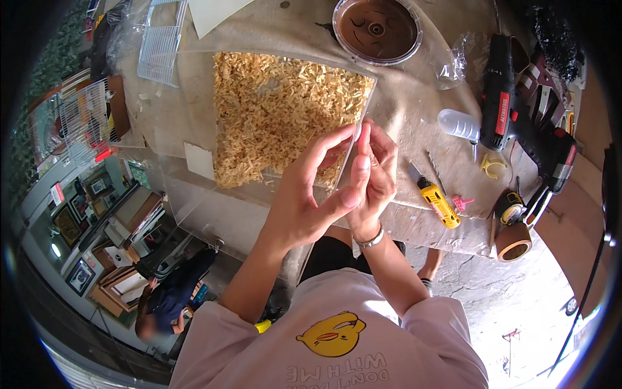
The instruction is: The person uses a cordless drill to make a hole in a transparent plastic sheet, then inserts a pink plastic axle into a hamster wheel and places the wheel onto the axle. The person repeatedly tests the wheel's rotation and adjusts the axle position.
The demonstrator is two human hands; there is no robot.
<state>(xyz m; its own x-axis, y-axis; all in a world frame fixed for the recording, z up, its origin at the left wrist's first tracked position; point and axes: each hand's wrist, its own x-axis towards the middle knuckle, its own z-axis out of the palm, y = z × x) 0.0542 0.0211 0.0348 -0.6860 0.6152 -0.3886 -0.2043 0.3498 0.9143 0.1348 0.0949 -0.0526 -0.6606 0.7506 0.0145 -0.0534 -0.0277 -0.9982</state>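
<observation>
Wood shavings (285,110) lie in a broad layer inside what looks like a clear box, seen through its see-through walls. Along its right side runs the thin edge of a clear plastic panel (370,97). My left hand (308,198) is curled with its fingertips at that edge and its thumb reaching toward my right hand. From the other side, my right hand (377,185), with a bracelet at the wrist, is closed at the same edge, thumb up against the fingers. Anything small between the fingertips is hidden.
Right of my hands lie a yellow utility knife (439,204), a drill bit (435,170), a pink piece (462,203), a clear bottle (459,124), a black power drill (499,97) and a tape roll (513,242). A brown round dish (377,29) stands behind. A person (167,305) is lower left.
</observation>
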